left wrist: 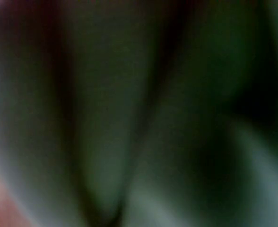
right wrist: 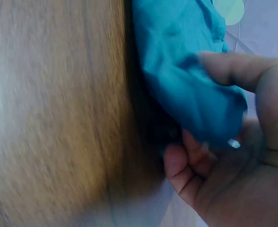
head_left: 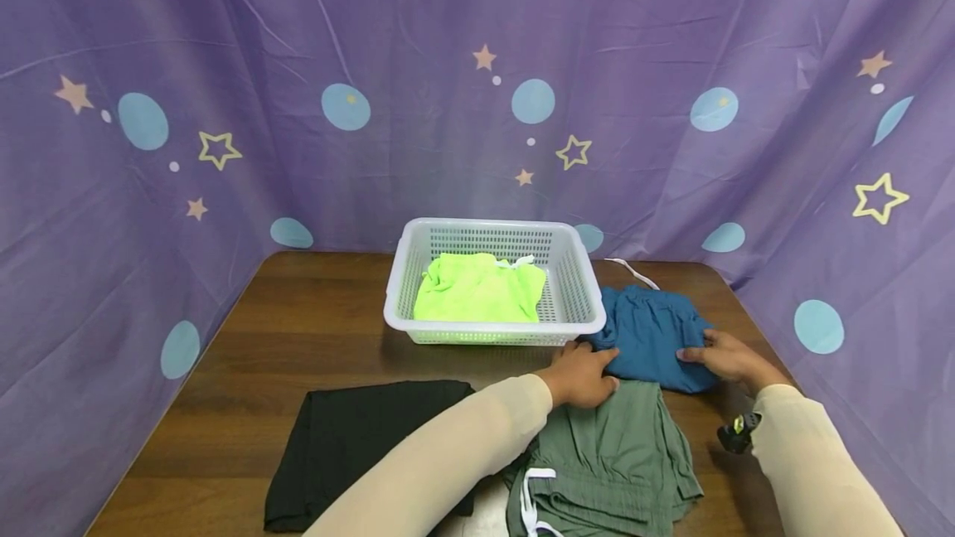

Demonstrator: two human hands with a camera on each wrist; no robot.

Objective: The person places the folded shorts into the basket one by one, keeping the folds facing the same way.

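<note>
Folded blue drawstring pants (head_left: 649, 334) lie beside the basket, their waist gathered and a white cord trailing behind. At their right edge, my right hand (head_left: 734, 359) pinches the cloth; in the right wrist view the thumb (right wrist: 229, 68) lies over the blue fabric (right wrist: 181, 80) and curled fingers sit beneath. My left hand (head_left: 582, 375) holds the left edge near the basket, thumb over the cloth, other fingertips partly hidden. Below it lie folded green drawstring pants (head_left: 612, 454). Dark, blurred green cloth (left wrist: 106, 94) fills the left wrist view.
A white perforated basket (head_left: 492, 328) at the table's back holds a neon-green garment (head_left: 477, 288) with a white cord. Black folded cloth (head_left: 373, 437) lies front left, partly behind my left sleeve. A purple patterned curtain (head_left: 448, 40) surrounds the wooden table (head_left: 313, 313).
</note>
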